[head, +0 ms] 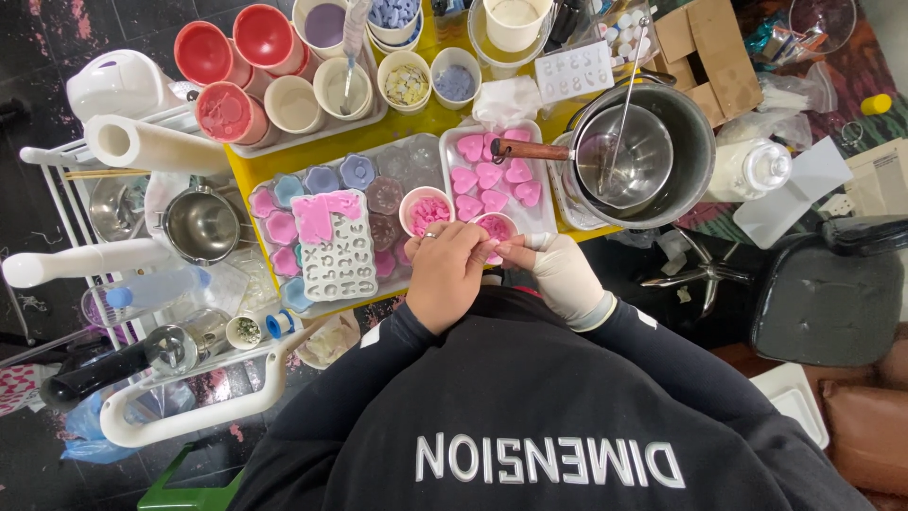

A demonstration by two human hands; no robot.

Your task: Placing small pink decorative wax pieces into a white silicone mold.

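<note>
My bare left hand (445, 270), with a ring on one finger, and my right hand (565, 274) in a white glove meet at a small white cup (496, 227) holding pink pieces, at the near edge of the yellow table (427, 123). The fingers of both hands close around the cup's rim and side. Just left of it stands a second small cup of pink chips (427, 210). Behind the cups lies a white tray with pink heart shapes (490, 175). A white number mould topped with pink (335, 242) lies to the left.
A clear flower mould tray (378, 189) holds pink and blue pieces. A large steel pot (653, 151) with a wooden-handled saucepan inside sits to the right. Red and white cups (274, 76) fill a tray at the back. A paper roll (151, 144) and small steel pot (200, 225) stand left.
</note>
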